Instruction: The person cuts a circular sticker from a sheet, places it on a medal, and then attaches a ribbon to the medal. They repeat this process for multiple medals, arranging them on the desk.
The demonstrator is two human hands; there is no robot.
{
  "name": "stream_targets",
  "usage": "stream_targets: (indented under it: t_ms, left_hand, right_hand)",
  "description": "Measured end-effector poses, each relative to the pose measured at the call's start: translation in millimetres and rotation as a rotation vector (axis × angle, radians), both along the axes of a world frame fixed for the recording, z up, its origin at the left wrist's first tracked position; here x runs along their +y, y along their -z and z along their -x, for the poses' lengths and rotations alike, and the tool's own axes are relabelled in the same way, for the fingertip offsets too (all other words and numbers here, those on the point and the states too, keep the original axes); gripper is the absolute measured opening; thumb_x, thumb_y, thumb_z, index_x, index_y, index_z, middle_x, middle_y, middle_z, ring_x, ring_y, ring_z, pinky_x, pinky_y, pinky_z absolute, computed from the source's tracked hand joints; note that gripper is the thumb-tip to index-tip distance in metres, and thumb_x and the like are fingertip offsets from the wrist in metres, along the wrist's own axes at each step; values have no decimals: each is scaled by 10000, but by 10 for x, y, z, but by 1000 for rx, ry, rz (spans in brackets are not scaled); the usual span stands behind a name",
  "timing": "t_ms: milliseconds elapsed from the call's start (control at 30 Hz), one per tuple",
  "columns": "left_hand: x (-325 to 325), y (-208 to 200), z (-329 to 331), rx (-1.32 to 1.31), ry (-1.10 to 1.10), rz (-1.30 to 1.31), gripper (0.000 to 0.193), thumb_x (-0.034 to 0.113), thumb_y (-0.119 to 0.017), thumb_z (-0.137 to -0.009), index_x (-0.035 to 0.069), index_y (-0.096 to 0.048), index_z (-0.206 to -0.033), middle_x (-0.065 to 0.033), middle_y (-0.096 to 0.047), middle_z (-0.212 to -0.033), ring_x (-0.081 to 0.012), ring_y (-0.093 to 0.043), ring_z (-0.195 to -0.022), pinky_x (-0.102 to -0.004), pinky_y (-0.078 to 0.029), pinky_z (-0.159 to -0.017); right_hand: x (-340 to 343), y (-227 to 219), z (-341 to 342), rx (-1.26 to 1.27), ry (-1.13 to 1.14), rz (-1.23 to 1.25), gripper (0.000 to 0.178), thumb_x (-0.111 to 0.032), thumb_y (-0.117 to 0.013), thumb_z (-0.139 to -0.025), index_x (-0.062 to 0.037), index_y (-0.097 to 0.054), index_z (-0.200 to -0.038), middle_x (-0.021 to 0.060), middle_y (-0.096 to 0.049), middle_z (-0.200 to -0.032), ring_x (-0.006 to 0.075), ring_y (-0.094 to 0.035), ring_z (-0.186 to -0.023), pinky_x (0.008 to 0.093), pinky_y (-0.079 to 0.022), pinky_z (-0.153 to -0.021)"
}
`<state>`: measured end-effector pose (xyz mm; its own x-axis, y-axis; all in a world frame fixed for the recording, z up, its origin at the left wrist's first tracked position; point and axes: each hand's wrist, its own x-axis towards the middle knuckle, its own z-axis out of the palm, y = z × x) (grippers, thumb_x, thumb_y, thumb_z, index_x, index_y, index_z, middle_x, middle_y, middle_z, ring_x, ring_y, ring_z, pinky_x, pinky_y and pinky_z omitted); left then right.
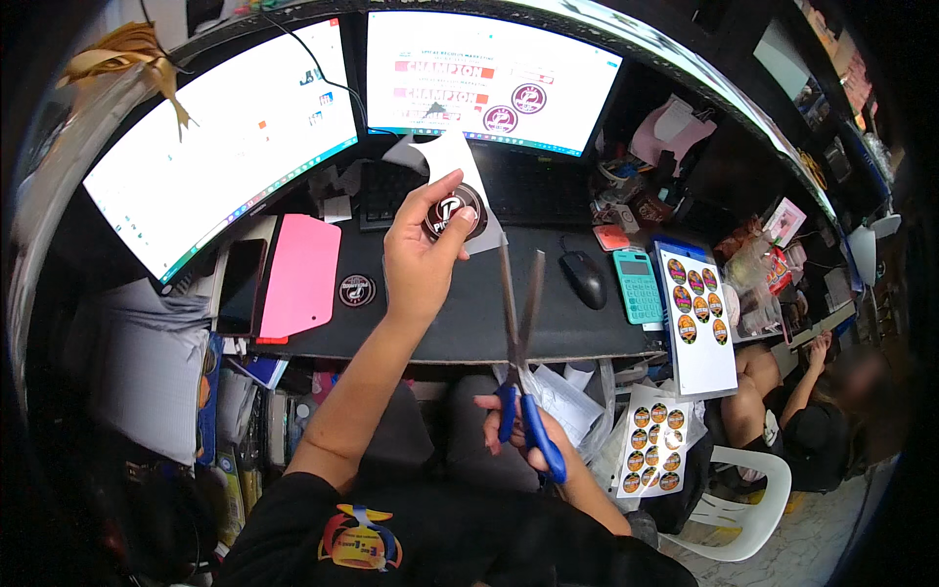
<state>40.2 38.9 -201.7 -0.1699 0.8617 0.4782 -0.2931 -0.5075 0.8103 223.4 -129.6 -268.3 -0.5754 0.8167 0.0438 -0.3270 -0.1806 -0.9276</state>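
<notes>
My left hand [419, 256] is raised over the dark desk [460, 323] and pinches a round dark sticker [454, 212] still joined to a piece of white backing paper [442, 155]. My right hand [523, 430] is lower, near my lap, with fingers through the blue handles of a pair of scissors [520, 333]. The blades point upward and are spread apart, their tips just below and right of the sticker.
Two lit monitors [489, 78] stand at the back with a keyboard [528, 191]. On the desk lie a pink sheet [300, 276], a phone [241, 284], a cut round sticker [357, 290], a mouse [584, 278], a teal calculator [638, 286] and sticker sheets [699, 323]. Another person sits at right by a white chair [743, 509].
</notes>
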Motion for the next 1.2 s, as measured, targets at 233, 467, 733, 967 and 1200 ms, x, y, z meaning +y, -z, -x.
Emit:
stream_targets:
  t_ms: [233, 467, 733, 967, 1200]
  left_hand:
    - [-402, 149, -28, 7, -100, -38, 428, -5, -669, -815, -7, -530, -1219, -61, -579, -1049, -71, -571, -791, -171, -445, -526]
    - [-158, 283, -34, 75, -25, 28, 400, -46, -675, -800, -20, -582, -1189, -62, -548, -1123, -97, -571, -927, -180, -509, -597]
    - [-81, 342, -53, 55, 91, -4, 405, -62, -644, -813, 3, -570, -1206, -55, -563, -1075, -74, -563, -899, -175, -503, -614]
    - [-302, 392, -183, 38, 103, 41, 382, -34, -672, -817, 1, -570, -1184, -32, -580, -979, -67, -570, -829, -174, -505, -602]
    - [-293, 525, -115, 73, 60, 52, 372, -26, -678, -811, -5, -587, -1171, -55, -545, -1068, -89, -582, -864, -187, -534, -602]
  right_hand:
    - [-148, 151, 22, 47, -83, 63, 792, -474, -592, -885, 36, -295, -1413, 84, -540, -996, 155, -553, -864, 290, -458, -778]
    - [509, 263, 136, 106, -92, 61, 723, -438, -528, -938, 68, -296, -1400, 90, -561, -971, 164, -566, -855, 300, -464, -775]
    - [565, 274, 163, 188, -36, 109, 688, -433, -491, -958, 79, -312, -1382, 116, -577, -955, 183, -586, -830, 312, -475, -746]
    - [382, 408, 156, 109, 21, 72, 635, -390, -474, -976, 77, -317, -1377, 125, -581, -949, 195, -594, -827, 322, -481, -760]
    - [423, 564, 195, 200, -22, 114, 631, -392, -469, -979, 74, -314, -1376, 124, -581, -952, 202, -597, -833, 327, -485, -763]
